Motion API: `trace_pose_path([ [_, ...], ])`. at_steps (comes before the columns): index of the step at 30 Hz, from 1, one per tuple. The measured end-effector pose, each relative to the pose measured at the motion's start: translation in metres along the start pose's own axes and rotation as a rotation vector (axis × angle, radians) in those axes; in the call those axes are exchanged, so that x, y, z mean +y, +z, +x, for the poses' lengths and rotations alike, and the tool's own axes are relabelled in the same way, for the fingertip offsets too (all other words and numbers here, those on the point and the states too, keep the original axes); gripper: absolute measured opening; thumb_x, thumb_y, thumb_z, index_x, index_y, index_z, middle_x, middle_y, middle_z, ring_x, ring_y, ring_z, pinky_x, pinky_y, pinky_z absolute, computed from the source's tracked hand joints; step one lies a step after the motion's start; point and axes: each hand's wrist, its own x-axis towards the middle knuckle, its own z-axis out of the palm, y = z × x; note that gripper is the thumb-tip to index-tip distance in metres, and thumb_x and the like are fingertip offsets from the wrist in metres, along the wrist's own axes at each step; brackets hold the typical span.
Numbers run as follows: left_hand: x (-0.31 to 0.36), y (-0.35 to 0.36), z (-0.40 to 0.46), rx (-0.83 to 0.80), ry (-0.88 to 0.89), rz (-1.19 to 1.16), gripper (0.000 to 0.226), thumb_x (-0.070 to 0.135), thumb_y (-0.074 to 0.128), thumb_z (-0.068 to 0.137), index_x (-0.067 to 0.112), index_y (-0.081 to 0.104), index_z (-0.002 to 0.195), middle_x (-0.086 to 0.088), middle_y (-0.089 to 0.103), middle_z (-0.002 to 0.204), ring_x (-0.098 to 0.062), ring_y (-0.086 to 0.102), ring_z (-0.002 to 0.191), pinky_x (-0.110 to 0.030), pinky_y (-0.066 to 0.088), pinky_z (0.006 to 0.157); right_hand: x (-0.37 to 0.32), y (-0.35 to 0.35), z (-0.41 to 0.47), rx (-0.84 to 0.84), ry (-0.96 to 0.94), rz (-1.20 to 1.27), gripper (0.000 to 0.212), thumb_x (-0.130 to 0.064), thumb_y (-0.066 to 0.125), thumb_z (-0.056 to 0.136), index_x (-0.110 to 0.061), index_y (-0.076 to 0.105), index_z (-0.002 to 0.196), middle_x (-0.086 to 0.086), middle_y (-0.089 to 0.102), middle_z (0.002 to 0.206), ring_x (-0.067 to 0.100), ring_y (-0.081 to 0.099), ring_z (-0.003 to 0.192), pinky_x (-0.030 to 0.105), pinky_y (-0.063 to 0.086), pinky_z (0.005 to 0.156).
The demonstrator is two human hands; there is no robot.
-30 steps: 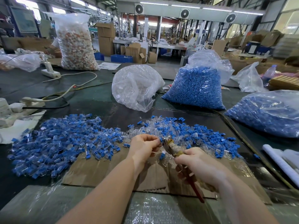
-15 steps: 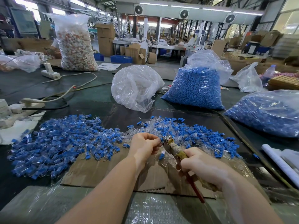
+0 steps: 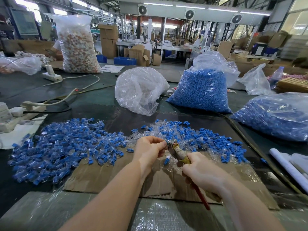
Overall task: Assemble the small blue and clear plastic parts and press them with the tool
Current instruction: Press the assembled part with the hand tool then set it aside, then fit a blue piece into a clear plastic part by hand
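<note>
My left hand (image 3: 150,149) pinches a small blue and clear part at the metal jaws of the pliers-like tool (image 3: 176,150). My right hand (image 3: 202,172) grips the tool's handles, one of them red and jutting out below my wrist. The part itself is mostly hidden by my fingertips and the jaws. A heap of joined blue and clear parts (image 3: 66,147) lies to the left on the dark table. A mixed heap of loose blue and clear parts (image 3: 191,135) lies just beyond my hands. One loose blue part (image 3: 166,161) sits under the tool.
A flattened cardboard sheet (image 3: 106,177) lies beneath my hands. Behind stand a clear bag of clear parts (image 3: 138,90) and two bags of blue parts (image 3: 203,92) (image 3: 276,115). Power strips and cables (image 3: 50,104) are at the left, white rolls (image 3: 290,167) at the right.
My right hand slid a little down the handles and the tool's jaws came up to my left fingertips. My left hand stayed almost still.
</note>
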Motion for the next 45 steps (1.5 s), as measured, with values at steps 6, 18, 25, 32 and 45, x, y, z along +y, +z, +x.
trace_pose_path([
  [6,-0.001,-0.014,0.002,0.128,0.090,0.150,0.008,0.006,0.064,0.085,0.013,0.064,0.080,-0.003,0.066,0.074,-0.003,0.058,0.057,-0.012,0.048,0.052,0.009,0.006,0.003,0.141,-0.050,0.203,0.010,-0.022,0.070,0.079,-0.015,0.064,0.083,-0.003,0.062,0.070,0.003,0.052,0.051,0.014,0.036,0.046],
  [18,-0.002,-0.106,0.024,0.538,0.393,1.209,0.023,0.021,0.061,0.089,0.020,0.068,0.111,-0.004,0.060,0.105,-0.025,0.042,0.103,-0.035,0.032,0.087,0.064,0.004,0.008,0.459,0.242,-0.494,0.058,-0.057,0.053,0.085,-0.018,0.048,0.128,0.003,0.052,0.117,0.021,0.046,0.113,0.031,0.039,0.096],
  [25,-0.015,-0.035,0.003,-0.083,0.502,0.941,0.016,0.017,0.061,0.087,0.018,0.068,0.101,0.008,0.061,0.096,0.001,0.050,0.080,-0.005,0.041,0.067,0.063,0.008,0.007,0.433,0.303,-0.579,0.066,-0.072,0.041,0.081,-0.024,0.046,0.126,0.003,0.046,0.127,0.023,0.039,0.123,0.041,0.038,0.100],
  [32,-0.027,0.000,-0.004,-0.173,0.485,0.854,0.026,0.029,0.066,0.084,0.021,0.066,0.108,0.016,0.048,0.088,0.004,0.047,0.074,-0.004,0.039,0.065,0.050,0.014,0.007,0.705,0.083,-0.557,0.037,-0.049,0.050,0.090,-0.032,0.054,0.121,-0.005,0.048,0.119,0.016,0.041,0.115,0.035,0.036,0.094],
  [45,-0.040,-0.005,-0.008,-0.065,0.420,0.600,0.016,0.015,0.065,0.085,0.028,0.060,0.093,0.012,0.058,0.090,0.002,0.054,0.081,-0.006,0.044,0.073,0.029,0.041,0.023,0.627,-0.179,-0.381,0.027,-0.019,0.056,0.090,-0.028,0.060,0.115,-0.010,0.053,0.109,0.011,0.044,0.108,0.029,0.033,0.093],
])
